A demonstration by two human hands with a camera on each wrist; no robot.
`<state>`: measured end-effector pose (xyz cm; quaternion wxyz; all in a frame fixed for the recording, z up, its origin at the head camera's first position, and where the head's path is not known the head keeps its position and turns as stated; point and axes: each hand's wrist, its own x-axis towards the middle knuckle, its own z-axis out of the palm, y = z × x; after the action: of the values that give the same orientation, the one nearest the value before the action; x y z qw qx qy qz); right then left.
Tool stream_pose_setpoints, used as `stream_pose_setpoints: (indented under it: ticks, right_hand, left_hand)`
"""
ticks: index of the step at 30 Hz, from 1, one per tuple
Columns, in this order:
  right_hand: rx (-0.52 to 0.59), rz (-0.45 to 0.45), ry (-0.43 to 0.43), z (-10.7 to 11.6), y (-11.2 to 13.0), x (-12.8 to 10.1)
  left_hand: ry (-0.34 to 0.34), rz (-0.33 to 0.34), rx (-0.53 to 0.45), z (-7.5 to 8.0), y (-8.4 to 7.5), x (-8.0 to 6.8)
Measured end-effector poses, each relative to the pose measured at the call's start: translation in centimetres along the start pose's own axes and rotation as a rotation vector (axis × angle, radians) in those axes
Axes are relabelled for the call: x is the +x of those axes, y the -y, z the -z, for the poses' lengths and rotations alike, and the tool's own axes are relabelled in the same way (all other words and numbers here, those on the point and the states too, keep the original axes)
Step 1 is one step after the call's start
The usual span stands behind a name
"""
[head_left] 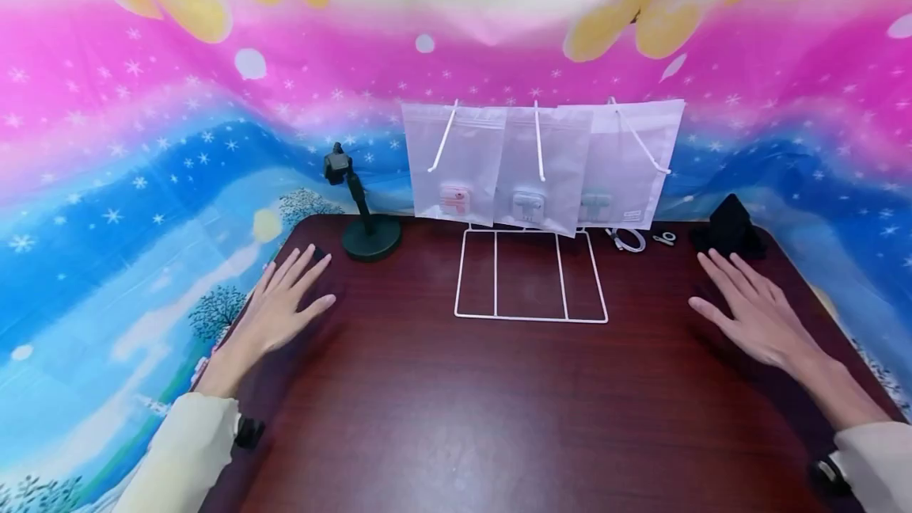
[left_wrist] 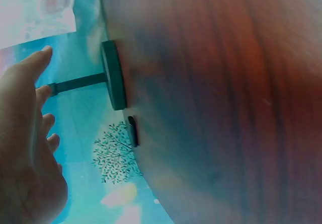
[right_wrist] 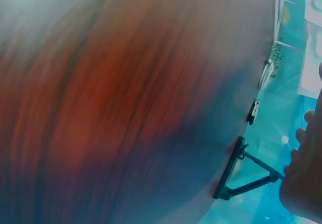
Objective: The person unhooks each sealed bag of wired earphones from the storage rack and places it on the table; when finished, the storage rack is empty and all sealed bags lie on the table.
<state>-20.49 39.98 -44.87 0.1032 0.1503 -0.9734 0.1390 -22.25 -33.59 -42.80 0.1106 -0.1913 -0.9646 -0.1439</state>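
Observation:
My left hand (head_left: 285,307) is over the left side of the brown table (head_left: 427,402), fingers straight and spread, holding nothing. Nearest to it are a black round-based stand (head_left: 372,240) and a small dark object (left_wrist: 132,131) near the table's edge. On the right, my other hand (head_left: 758,315) is held the same way, its fingertips pointing at a black folding stand (head_left: 730,228). Between the hands, at the back, a white wire rack (head_left: 530,317) bears three whitish pouches, left (head_left: 470,149), middle (head_left: 563,157) and right (head_left: 627,180), hanging from its prongs. Each pouch shows a small boxy item through its front.
A coiled white cable (head_left: 630,242) and a small pale ring-shaped item (head_left: 665,238) lie between the rack and the folding stand. A patterned cloth (head_left: 142,260) in pink and blue surrounds the table's back and sides. Dark wrist cameras (head_left: 248,431) sit at both cuffs.

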Motion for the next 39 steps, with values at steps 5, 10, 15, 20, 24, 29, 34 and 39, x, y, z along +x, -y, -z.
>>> stream_pose_setpoints:
  ticks: [5,10,15,20,24,29,34,39]
  right_hand:
    - [0.247,-0.007,0.073,-0.7,1.0,1.3]
    - [0.375,0.026,0.162,-2.0,2.7,2.9]
    - [0.37,0.056,0.211,-3.2,4.3,4.2]
    - [0.364,0.066,0.25,-4.2,5.2,5.5]
    - [0.396,0.086,0.297,-5.0,6.1,6.3]
    - [0.4,0.088,0.333,-5.9,7.0,6.8]
    - [0.401,0.067,0.344,-6.9,7.1,6.8]
    - [0.406,0.054,0.341,-7.9,6.3,6.7]
  left_hand:
    - [-0.008,0.046,-0.187,0.5,-1.1,1.4]
    - [-0.004,0.079,-0.333,0.8,-2.3,3.2]
    - [-0.013,0.093,-0.388,1.1,-3.5,5.8]
    - [-0.028,0.083,-0.414,1.2,-5.0,8.7]
    - [-0.028,0.082,-0.448,1.4,-6.2,10.2]
    - [-0.045,0.092,-0.495,1.5,-7.7,12.0]
    - [-0.094,0.112,-0.551,1.7,-8.9,13.9]
    - [-0.155,0.124,-0.627,2.4,-10.0,15.8]
